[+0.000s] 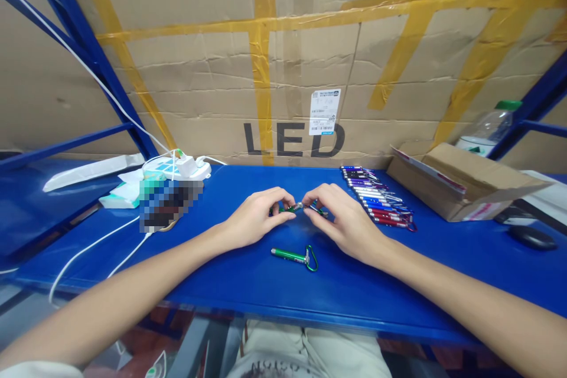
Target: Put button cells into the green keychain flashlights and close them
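Both my hands meet over the middle of the blue table (248,289). My left hand (259,212) is closed, pinching a small green keychain flashlight (287,209) by its body. My right hand (339,215) is closed on the other end of the same flashlight, at its clip. A second green flashlight with a green carabiner (295,257) lies loose on the table just in front of my hands.
A row of several red, blue and silver keychain flashlights (378,198) lies to the right. Beyond it sit an open cardboard box (460,183), a plastic bottle (489,127) and a black mouse (531,238). A white power strip (177,166) with cables is at left. Taped cardboard backs the table.
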`<state>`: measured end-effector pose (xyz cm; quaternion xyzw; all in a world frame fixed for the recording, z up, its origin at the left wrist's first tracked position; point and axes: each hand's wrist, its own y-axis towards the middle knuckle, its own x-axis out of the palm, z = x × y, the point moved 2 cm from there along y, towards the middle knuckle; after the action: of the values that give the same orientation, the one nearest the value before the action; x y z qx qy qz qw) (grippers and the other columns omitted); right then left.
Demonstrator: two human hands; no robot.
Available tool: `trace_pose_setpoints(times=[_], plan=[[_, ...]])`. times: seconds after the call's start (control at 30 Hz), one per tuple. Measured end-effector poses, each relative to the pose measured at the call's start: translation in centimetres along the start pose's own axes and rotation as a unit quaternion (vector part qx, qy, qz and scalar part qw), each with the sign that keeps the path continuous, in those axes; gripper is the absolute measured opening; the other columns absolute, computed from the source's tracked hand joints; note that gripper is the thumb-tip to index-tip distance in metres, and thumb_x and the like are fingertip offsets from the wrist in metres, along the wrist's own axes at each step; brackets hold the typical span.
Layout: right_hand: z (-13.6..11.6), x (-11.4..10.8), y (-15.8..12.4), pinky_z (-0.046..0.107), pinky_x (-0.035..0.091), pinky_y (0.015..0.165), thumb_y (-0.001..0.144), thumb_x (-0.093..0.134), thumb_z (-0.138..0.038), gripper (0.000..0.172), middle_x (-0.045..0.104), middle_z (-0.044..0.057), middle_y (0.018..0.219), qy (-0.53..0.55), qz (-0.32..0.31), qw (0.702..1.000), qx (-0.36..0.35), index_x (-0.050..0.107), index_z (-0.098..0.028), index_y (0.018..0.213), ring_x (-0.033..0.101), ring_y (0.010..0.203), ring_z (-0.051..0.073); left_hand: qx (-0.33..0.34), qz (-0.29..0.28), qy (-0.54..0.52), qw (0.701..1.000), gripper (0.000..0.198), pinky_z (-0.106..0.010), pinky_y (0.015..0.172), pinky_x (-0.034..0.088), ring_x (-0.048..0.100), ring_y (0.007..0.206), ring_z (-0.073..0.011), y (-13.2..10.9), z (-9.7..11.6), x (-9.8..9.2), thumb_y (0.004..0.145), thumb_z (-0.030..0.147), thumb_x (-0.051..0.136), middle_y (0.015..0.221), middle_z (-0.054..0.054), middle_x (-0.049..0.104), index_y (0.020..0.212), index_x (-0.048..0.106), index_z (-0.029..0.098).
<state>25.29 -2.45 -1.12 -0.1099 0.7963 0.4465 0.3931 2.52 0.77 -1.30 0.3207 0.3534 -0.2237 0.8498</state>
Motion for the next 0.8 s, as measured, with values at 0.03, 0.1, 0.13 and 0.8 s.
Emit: trace_pose_setpoints(times=[0.03, 0.1, 0.13, 0.8], plan=[[-0.06, -0.02, 0.02, 0.039, 0.05, 0.085, 0.11, 0.056, -0.02, 0.007, 0.07, 0.008, 0.107, 0.001, 0.004, 1.0, -0.001, 0.06, -0.023, 0.113, 0.06, 0.094, 0.025, 0.0, -0.001, 0.0, 1.0, 0.011, -0.027, 0.072, 0.048, 0.063, 0.077, -0.0142, 0.0, -0.01, 0.0, 0.103, 0.031, 0.071, 0.105, -0.001, 0.072, 0.11, 0.069, 0.021], [-0.16, -0.03, 0.05, 0.039, 0.05, 0.085, 0.11, 0.055, -0.02, 0.007, 0.071, 0.008, 0.107, 0.003, 0.008, 1.0, -0.004, 0.06, -0.023, 0.114, 0.06, 0.094, 0.025, 0.0, -0.003, 0.0, 1.0, 0.012, -0.027, 0.072, 0.048, 0.063, 0.077, -0.0142, -0.01, -0.06, 0.02, 0.103, 0.031, 0.071, 0.106, -0.001, 0.072, 0.11, 0.069, 0.021], [-0.19, -0.02, 0.04, 0.039, 0.05, 0.085, 0.11, 0.055, -0.02, 0.007, 0.071, 0.008, 0.107, 0.003, 0.008, 1.0, -0.006, 0.06, -0.024, 0.114, 0.06, 0.094, 0.025, 0.001, -0.005, 0.002, 1.0, 0.012, -0.027, 0.072, 0.048, 0.063, 0.077, -0.0141, -0.02, -0.09, 0.03, 0.103, 0.031, 0.071, 0.106, -0.001, 0.072, 0.111, 0.069, 0.021], [0.0, 0.05, 0.02, 0.04, 0.049, 0.086, 0.109, 0.056, -0.018, 0.008, 0.069, 0.008, 0.109, -0.003, -0.007, 1.0, -0.019, 0.059, -0.023, 0.115, 0.058, 0.096, 0.025, 0.01, -0.021, 0.011, 1.0, 0.012, -0.026, 0.073, 0.047, 0.063, 0.077, -0.0134, -0.05, -0.11, 0.1, 0.103, 0.029, 0.072, 0.103, 0.0, 0.071, 0.113, 0.071, 0.021]])
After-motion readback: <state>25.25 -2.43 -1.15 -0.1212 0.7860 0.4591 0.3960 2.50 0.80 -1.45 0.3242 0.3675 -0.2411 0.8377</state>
